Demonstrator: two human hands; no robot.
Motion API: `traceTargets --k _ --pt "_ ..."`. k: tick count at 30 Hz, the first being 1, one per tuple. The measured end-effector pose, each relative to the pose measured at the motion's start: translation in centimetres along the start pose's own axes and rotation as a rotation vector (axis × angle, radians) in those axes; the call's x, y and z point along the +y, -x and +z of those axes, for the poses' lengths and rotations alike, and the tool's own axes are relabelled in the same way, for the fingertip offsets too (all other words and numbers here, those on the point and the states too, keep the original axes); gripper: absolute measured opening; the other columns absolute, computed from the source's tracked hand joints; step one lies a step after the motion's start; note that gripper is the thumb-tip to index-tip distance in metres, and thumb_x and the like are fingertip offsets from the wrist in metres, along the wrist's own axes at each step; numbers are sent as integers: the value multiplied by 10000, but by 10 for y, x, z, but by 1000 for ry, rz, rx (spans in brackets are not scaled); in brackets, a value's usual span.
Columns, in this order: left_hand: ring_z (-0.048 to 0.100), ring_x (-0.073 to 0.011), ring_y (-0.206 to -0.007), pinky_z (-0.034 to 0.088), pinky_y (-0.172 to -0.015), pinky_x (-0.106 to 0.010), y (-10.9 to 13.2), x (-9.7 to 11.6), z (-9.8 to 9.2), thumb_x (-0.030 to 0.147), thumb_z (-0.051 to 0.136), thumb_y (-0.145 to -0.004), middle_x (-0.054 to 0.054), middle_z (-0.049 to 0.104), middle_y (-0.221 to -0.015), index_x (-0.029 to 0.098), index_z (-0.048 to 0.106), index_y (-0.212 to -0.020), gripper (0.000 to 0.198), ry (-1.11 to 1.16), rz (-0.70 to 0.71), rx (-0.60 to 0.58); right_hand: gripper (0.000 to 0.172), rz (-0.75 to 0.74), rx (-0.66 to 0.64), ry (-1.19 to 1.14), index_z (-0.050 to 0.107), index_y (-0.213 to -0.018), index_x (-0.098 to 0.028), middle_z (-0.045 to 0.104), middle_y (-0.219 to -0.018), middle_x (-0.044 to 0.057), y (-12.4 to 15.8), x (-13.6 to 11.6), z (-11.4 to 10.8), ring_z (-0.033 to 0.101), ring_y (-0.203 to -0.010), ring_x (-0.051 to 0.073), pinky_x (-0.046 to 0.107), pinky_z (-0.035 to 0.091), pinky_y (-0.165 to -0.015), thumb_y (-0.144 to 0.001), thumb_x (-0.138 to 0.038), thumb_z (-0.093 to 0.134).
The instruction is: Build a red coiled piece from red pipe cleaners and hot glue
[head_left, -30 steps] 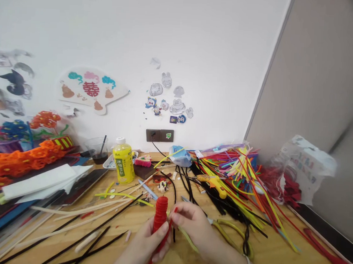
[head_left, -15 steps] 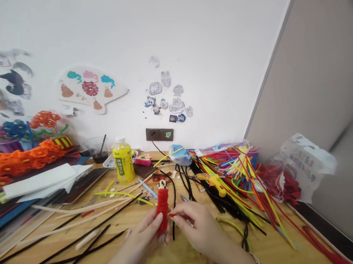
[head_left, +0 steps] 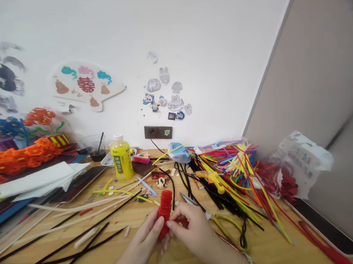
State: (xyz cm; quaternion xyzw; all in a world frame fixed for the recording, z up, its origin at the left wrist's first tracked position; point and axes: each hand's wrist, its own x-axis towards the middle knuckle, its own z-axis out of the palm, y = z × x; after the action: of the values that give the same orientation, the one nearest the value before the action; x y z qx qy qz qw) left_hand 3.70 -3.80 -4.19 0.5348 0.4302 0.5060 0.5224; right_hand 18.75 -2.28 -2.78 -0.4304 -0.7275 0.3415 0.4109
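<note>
Fingers of the left hand and right hand close together on an upright red pipe-cleaner roll, held over the desk. Yellow-handled scissors lie just beyond the right hand, and black pipe cleaners lie left of the left hand.

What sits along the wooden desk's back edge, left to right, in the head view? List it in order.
Clear plastic cup of dark liquid, yellow plastic bottle, multicoloured pipe cleaner pile, white printed plastic bag
</note>
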Motion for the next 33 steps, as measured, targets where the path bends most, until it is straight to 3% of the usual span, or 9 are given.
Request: traceTargets --k 5,8,10,12,15,20,24,30,33 --pt "594 -208 -710 460 -566 -263 1 -4 -3 595 582 -695 -42 670 -760 190 566 -1119 586 41 -47 9 265 145 -116 -430 556 -777 -152 574 -600 -13 -6 9 4 560 -524 129 246 414 -521 -681 -361 687" --pt "534 -141 -482 388 -444 -226 1 -8 -4 579 517 -761 -7 643 -619 186 361 -1281 670 153 -44 -146 487 153 -302 -686 561 -890 -128 580 -598 -9 -9 9 3 572 -503 128 255 435 -520 -613 -496 720" --pt "458 -100 -376 323 -386 -194 0 -7 -4 571 498 -780 15 620 -544 182 276 -1301 687 194 -39 -258 501 144 -366 -775 571 -883 -116 584 -607 -3 -9 7 3 579 -511 127 250 439 -521 -594 -489 740" --pt "431 -82 -324 296 -349 -174 -2 -4 -3 581 489 -780 15 630 -541 201 258 -1273 663 197 -50 -298 455 137 -353 -801 576 -861 -113 588 -617 -3 -9 6 3 568 -503 113 237 430 -515 -607 -450 748" --pt "459 -95 -300 335 -322 -175 -3 2 1 603 510 -750 50 600 -496 233 368 -1092 523 140 -29 -194 402 145 -256 -773 592 -884 -120 578 -638 -17 -7 6 4 522 -514 83 209 396 -520 -636 -399 742" --pt "627 -174 -569 483 -474 -244 8 3 0 428 596 -771 -17 682 -711 229 531 -847 224 -128 223 144 339 130 -118 -643 621 -865 -128 523 -633 -34 -6 6 5 440 -555 77 194 331 -522 -661 -382 717" --pt "679 -236 -748 529 -730 -350 11 -10 -10 254 659 -734 -76 730 -912 242 625 -979 248 -605 521 205 374 151 -97 -641 619 -846 -127 468 -574 -49 -7 3 5 389 -498 70 192 302 -479 -658 -440 699" --pt "700 -247 -840 562 -740 -325 1 -18 -19 183 605 -786 -109 734 -994 226 584 -1119 336 -936 963 202 383 185 -28 -700 616 -841 -126 491 -605 -35 -5 2 10 387 -493 65 185 302 -458 -652 -446 705" --pt "670 -251 -943 539 -803 -334 2 -19 -20 144 563 -818 -160 697 -1072 178 486 -1236 426 -1053 1014 185 377 196 6 -737 625 -856 -132 531 -650 -20 -4 0 13 419 -521 72 186 318 -475 -640 -424 724"
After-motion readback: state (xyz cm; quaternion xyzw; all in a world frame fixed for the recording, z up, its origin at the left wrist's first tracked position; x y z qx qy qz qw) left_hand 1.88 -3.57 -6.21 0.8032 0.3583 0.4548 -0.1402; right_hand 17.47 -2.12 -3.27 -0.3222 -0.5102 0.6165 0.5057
